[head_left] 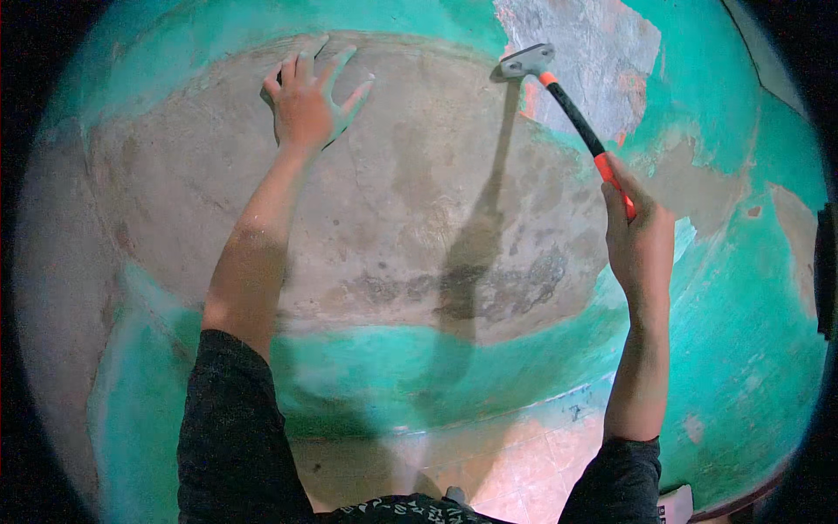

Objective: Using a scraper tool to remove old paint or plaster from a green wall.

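Observation:
My right hand (640, 214) is closed around the orange and black handle of a long-handled scraper (573, 112). The scraper's grey head (527, 61) is up at the wall, by the edge between green paint and a pale grey patch (594, 52). Whether its blade touches the surface I cannot tell. My left hand (307, 100) rests with spread fingers near the upper edge of a large bare brownish area (375, 175) of the wall, and nothing is in it. Green paint (367, 367) surrounds this bare area above and below.
Pale floor tiles (532, 458) show below the wall's lower edge. A white object (676, 504) lies at the lower right, partly hidden by my sleeve. Smaller bare patches (698, 188) break the green paint on the right. A dark object (825, 271) stands at the right rim.

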`<state>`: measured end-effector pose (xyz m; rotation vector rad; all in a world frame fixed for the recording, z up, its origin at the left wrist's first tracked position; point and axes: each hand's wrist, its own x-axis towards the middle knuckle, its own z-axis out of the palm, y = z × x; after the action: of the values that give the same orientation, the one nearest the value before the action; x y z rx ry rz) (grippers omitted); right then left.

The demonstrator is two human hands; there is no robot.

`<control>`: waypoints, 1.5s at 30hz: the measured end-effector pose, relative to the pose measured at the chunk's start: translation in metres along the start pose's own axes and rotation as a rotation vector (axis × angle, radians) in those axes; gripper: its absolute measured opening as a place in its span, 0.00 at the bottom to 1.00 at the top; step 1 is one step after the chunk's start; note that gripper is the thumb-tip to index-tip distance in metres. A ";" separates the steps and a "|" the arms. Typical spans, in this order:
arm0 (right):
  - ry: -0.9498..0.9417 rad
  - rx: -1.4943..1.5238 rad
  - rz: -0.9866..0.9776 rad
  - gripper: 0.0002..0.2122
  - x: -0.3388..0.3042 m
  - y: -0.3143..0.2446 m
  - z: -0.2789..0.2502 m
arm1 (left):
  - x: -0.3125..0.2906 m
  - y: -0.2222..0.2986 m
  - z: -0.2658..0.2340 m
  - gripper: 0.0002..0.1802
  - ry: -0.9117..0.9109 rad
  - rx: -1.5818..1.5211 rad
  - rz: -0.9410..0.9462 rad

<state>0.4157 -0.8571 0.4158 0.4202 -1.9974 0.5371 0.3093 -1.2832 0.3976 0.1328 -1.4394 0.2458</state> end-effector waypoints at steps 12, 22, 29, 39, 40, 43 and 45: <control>0.008 -0.044 -0.029 0.15 0.007 -0.005 0.016 | 0.001 0.006 -0.002 0.34 0.013 -0.049 0.000; -0.003 -0.039 0.001 0.16 0.009 -0.001 0.000 | -0.005 -0.003 0.006 0.35 -0.001 -0.068 0.007; 0.010 0.013 -0.077 0.16 0.003 0.014 -0.002 | -0.002 0.003 0.000 0.34 0.040 -0.088 0.008; 0.022 0.016 -0.111 0.16 0.002 0.018 0.009 | -0.001 0.004 0.002 0.33 0.015 -0.036 -0.004; 0.049 0.028 -0.119 0.16 0.007 0.012 0.014 | -0.001 0.005 0.002 0.33 0.015 -0.040 -0.004; 0.059 0.051 -0.108 0.16 0.008 0.008 0.011 | 0.000 0.000 0.003 0.33 0.052 -0.039 0.011; 0.045 0.056 -0.097 0.17 0.005 0.014 0.011 | -0.005 0.002 0.002 0.32 -0.009 -0.044 -0.017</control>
<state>0.3987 -0.8512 0.4128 0.5318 -1.9114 0.5375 0.3069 -1.2825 0.3928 0.1107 -1.4509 0.1996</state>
